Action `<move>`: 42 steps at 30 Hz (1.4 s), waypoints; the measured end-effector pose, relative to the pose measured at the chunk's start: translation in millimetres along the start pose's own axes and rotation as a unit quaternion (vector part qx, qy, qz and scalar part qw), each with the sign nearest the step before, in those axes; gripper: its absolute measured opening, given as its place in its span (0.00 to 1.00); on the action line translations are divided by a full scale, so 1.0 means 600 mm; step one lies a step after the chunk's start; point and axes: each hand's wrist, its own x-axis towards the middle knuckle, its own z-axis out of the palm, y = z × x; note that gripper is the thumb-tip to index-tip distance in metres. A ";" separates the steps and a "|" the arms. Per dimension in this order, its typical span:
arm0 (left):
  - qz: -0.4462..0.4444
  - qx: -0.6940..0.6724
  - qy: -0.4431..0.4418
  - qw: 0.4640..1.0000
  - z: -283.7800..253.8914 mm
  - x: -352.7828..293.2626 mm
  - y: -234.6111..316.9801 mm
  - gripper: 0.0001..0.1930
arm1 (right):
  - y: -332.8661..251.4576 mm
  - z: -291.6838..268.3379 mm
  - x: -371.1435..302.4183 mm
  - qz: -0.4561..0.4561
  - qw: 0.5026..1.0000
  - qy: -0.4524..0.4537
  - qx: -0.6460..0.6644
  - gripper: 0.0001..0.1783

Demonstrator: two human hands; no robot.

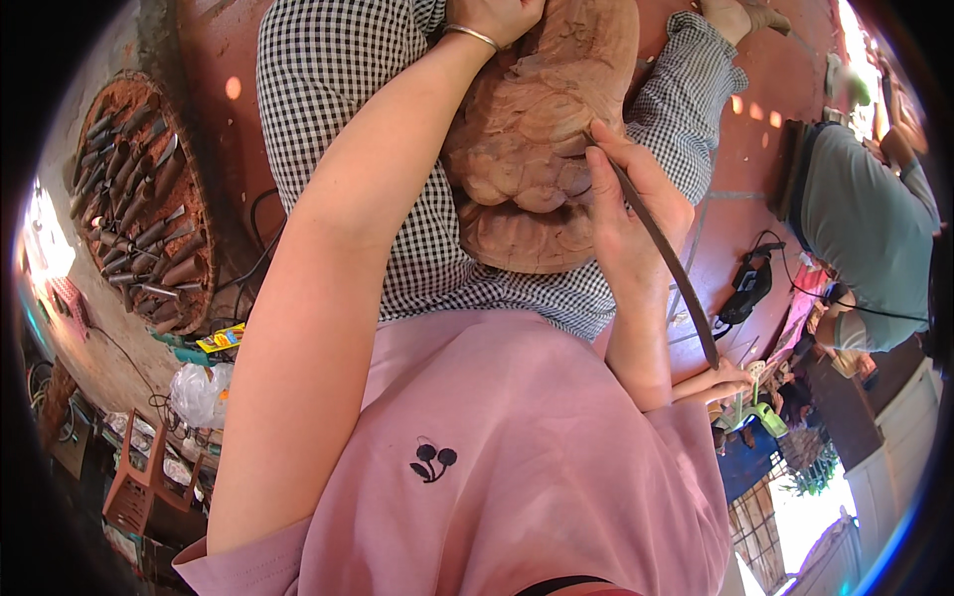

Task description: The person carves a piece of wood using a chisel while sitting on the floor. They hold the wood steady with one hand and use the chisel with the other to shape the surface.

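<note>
A reddish-brown wood carving [532, 174] with rounded, layered shapes rests between my legs, which are in black-and-white checked trousers. At its upper left edge, my left hand [502, 18] is closed against the wood, its fingers partly cut off by the picture's top. My right hand [641, 204] grips a long, thin, dark, slightly curved file [668, 253]. The tool's front end is at the carving's right side, by my thumb and forefinger. Its other end sticks out below my wrist, toward the lower right.
On the left, a round basket [202, 223] holds many wooden-handled carving tools [134, 189] among shavings. A plastic bag [199, 394] and a brown plastic chair [139, 477] are below it. To the right are a black corded power tool [747, 288] on red tiles and another person [860, 228] in grey-green.
</note>
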 end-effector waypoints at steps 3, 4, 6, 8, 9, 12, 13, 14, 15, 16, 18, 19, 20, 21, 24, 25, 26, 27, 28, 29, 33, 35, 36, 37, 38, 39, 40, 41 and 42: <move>-0.006 0.001 -0.007 1.000 0.002 0.000 0.004 0.26 | -0.005 0.009 -0.001 -0.094 0.990 0.021 -0.100 0.05; -0.011 0.001 -0.012 1.000 0.002 0.001 0.006 0.26 | -0.008 0.009 -0.001 -0.138 0.979 0.025 -0.148 0.03; -0.035 0.003 -0.030 0.999 -0.002 0.004 0.011 0.25 | 0.001 -0.002 0.005 -0.032 0.997 0.022 -0.059 0.05; -0.031 0.002 -0.018 0.999 0.001 0.001 0.007 0.23 | 0.032 -0.017 0.018 0.065 0.996 0.012 0.055 0.09; -0.010 0.002 0.007 1.000 0.009 0.006 -0.002 0.22 | 0.053 -0.017 0.020 0.105 0.983 0.022 0.146 0.08; 0.039 -0.026 0.065 0.997 -0.005 0.020 0.003 0.19 | 0.074 -0.012 0.003 -0.013 0.987 0.127 0.094 0.05; 0.052 -0.040 0.082 0.995 -0.020 0.025 0.008 0.18 | 0.070 -0.010 -0.006 -0.018 0.985 0.145 0.094 0.06; 0.087 -0.021 0.112 0.990 -0.042 0.029 0.030 0.18 | 0.067 -0.011 -0.011 -0.023 0.981 0.167 0.094 0.07; 0.005 -0.053 0.042 0.998 -0.107 0.026 0.089 0.18 | 0.061 -0.008 -0.011 -0.050 0.981 0.171 0.076 0.08; -0.066 -0.107 -0.055 0.991 -0.140 0.013 0.153 0.19 | 0.065 -0.004 -0.017 -0.056 0.978 0.199 0.041 0.08; 0.115 -0.064 -0.096 0.987 -0.189 -0.058 0.178 0.22 | 0.050 0.010 -0.017 -0.117 0.971 0.207 -0.010 0.09; 0.155 -0.097 -0.136 0.974 -0.209 -0.099 0.199 0.23 | 0.036 0.018 -0.019 -0.110 0.975 0.194 -0.019 0.11; 0.192 -0.135 -0.181 0.955 -0.226 -0.138 0.220 0.23 | 0.036 0.026 -0.021 -0.150 0.970 0.189 -0.020 0.11; 0.213 -0.166 -0.240 0.933 -0.245 -0.175 0.244 0.25 | 0.040 0.037 -0.023 -0.191 0.964 0.182 -0.020 0.12; 0.068 -0.197 -0.282 0.937 -0.277 -0.250 0.275 0.27 | 0.018 0.061 -0.031 -0.194 0.965 0.174 -0.034 0.13; 0.048 -0.197 -0.271 0.941 -0.278 -0.260 0.278 0.28 | 0.023 0.068 -0.032 -0.199 0.966 0.163 -0.023 0.14; 0.027 -0.198 -0.260 0.945 -0.279 -0.267 0.278 0.28 | 0.022 0.073 -0.037 -0.190 0.967 0.168 -0.017 0.14; 0.052 -0.196 -0.223 0.953 -0.274 -0.267 0.274 0.28 | 0.020 0.078 -0.041 -0.180 0.968 0.174 -0.012 0.14; 0.076 -0.195 -0.187 0.960 -0.266 -0.262 0.268 0.28 | 0.019 0.079 -0.044 -0.170 0.969 0.180 -0.008 0.15; 0.100 -0.191 -0.146 0.965 -0.260 -0.259 0.266 0.28 | 0.017 0.079 -0.046 -0.168 0.970 0.178 0.009 0.16; 0.070 -0.250 -0.132 0.957 -0.269 -0.247 0.275 0.16 | 0.026 0.072 -0.059 -0.180 0.970 0.159 0.033 0.22; 0.056 -0.235 -0.147 0.959 -0.276 -0.241 0.276 0.11 | 0.028 0.078 -0.064 -0.180 0.969 0.160 0.045 0.22; 0.048 -0.222 -0.146 0.963 -0.276 -0.240 0.275 0.10 | 0.029 0.078 -0.063 -0.193 0.967 0.165 0.027 0.23; 0.039 -0.209 -0.144 0.967 -0.274 -0.239 0.275 0.09 | 0.030 0.079 -0.065 -0.173 0.972 0.156 0.042 0.24; 0.051 -0.206 -0.109 0.971 -0.263 -0.236 0.272 0.05 | 0.031 0.080 -0.069 -0.154 0.976 0.146 0.057 0.25; 0.050 -0.207 -0.124 0.969 -0.262 -0.231 0.270 0.04 | 0.030 0.081 -0.070 -0.134 0.979 0.137 0.071 0.26; 0.049 -0.208 -0.138 0.967 -0.262 -0.225 0.270 0.04 | 0.026 0.080 -0.068 -0.120 0.978 0.145 0.090 0.26; 0.047 -0.208 -0.152 0.965 -0.262 -0.222 0.269 0.04 | 0.017 0.077 -0.064 -0.107 0.976 0.152 0.109 0.27; 0.051 -0.201 -0.151 0.967 -0.260 -0.219 0.267 0.04 | 0.011 0.075 -0.061 -0.093 0.974 0.159 0.128 0.27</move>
